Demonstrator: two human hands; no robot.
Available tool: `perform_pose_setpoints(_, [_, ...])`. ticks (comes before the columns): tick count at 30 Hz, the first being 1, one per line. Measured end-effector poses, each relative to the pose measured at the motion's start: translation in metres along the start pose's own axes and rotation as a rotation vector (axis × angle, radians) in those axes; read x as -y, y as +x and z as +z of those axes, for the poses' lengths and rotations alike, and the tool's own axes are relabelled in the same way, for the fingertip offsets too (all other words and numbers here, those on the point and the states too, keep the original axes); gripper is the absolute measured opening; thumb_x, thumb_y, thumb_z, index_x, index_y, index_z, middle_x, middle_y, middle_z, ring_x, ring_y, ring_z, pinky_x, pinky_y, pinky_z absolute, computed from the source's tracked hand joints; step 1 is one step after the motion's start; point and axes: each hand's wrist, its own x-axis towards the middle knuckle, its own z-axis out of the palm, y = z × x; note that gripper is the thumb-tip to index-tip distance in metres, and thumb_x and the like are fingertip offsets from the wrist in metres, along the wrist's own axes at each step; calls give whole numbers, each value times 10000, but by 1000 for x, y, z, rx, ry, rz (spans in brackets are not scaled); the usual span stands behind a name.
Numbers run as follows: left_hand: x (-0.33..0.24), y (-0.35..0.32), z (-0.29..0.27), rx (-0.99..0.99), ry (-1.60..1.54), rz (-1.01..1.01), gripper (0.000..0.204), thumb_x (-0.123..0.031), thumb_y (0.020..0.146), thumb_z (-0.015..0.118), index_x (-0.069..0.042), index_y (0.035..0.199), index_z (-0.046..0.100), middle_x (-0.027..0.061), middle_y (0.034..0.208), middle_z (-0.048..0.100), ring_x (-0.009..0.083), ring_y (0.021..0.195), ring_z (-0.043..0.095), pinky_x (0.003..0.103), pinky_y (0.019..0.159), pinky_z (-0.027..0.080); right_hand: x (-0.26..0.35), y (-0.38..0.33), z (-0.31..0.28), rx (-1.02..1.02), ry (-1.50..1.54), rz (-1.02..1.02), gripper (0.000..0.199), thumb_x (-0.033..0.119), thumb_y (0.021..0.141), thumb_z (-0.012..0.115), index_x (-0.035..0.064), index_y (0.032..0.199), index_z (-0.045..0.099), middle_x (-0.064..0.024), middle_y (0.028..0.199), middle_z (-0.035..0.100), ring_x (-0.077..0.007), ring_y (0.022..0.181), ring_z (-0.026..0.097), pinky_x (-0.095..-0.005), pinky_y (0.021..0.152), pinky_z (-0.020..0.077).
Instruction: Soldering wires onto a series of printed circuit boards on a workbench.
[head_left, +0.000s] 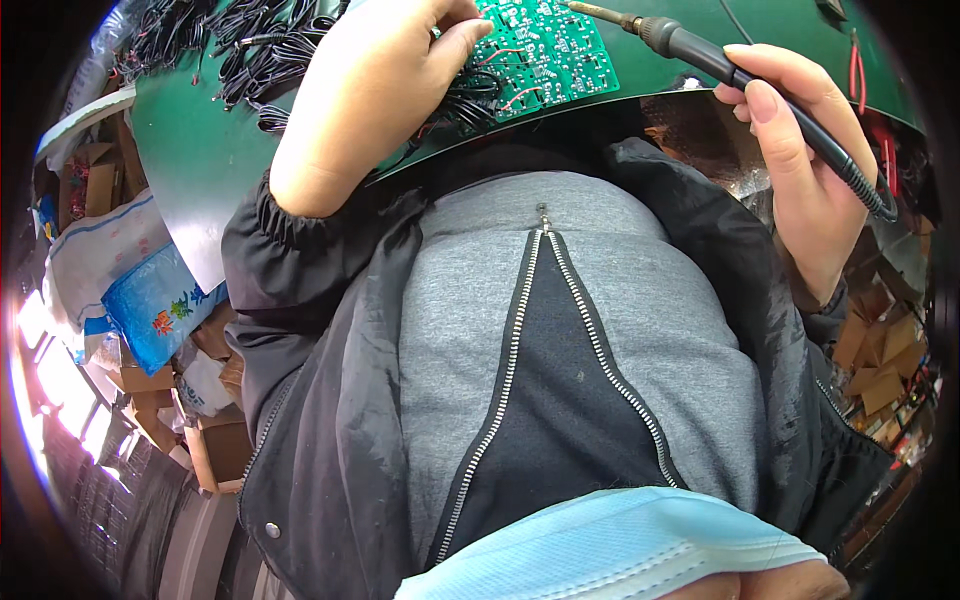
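Near right, the right hand (pixel 800 160) grips a soldering iron (pixel 740 75) like a pen, tip aimed left for control. Farther left, the left hand (pixel 375 90) pinches the green circuit board (pixel 545 50), steadying it on the green table (pixel 190 150) beside black cables (pixel 250 40).

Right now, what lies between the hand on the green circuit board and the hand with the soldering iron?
In the head view, the green circuit board and the soldering iron shaft span the gap between left hand and right hand, above green table.

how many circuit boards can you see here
1: a green circuit board at the top, on the green table, held by the left hand, soldering iron in the right hand. Others may lie out of frame.
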Motion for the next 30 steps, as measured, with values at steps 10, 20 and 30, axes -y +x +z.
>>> perform_pose_setpoints(10, [-2,5,9,-27,3,88,118,-100,907,680,6,957,664,187,837,671,351,784,667,403,705,528,8,10,16,107,-35,-31,220,67,1032,610,-26,1217,685,-77,1110,715,-142,1024,696,-252,930,521])
perform_pose_setpoints(20, [2,5,15,-81,-54,132,119,-95,918,660,10,973,668,193,840,676,348,795,675,403,717,533,4,15,19,169,-36,-40,221,55,1020,624,-35,1213,683,-88,1116,704,-151,1035,687,-258,938,516])
perform_pose_setpoints(30, [4,13,29,-115,0,137,138,-140,924,664,-6,952,679,191,837,690,369,772,678,425,709,538,2,16,15,163,-49,-63,218,43,1020,622,-46,1210,681,-101,1108,712,-157,1025,695,-261,928,525])
